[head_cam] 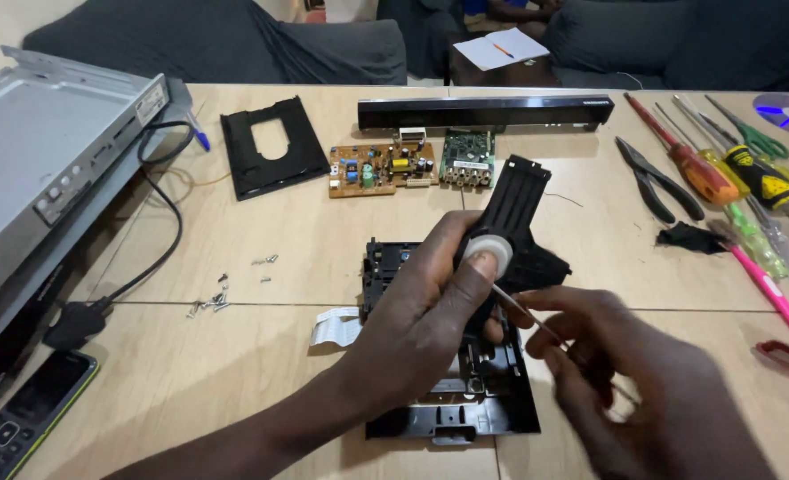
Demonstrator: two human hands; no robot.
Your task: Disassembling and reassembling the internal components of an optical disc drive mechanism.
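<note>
Centre of frame: left hand (421, 311) grips a black plastic bracket (514, 222) with a white round hub (488, 256), thumb pressed just beside the hub, fingers wrapped behind. The bracket is lifted and tilted above the black drive tray frame (465, 400), which lies flat on the wooden table (234, 373) at lower centre.

Right hand (625, 382), lower right, pinches a thin metal screwdriver shaft (528, 316), tip at the hub's underside; fingers closed around it.

Judgement: the bracket looks light, rigid, thin-ribbed, likely brittle at the arms. Best held by the thick middle near the hub, not the slim upper end. The smooth plastic may slip under levering force.

Around: loose screws (216, 298) left of centre, circuit boards (381, 169) upper centre, pliers and screwdrivers (714, 178) upper right, grey metal casing (48, 151) upper left, phone (21, 418) lower left.
</note>
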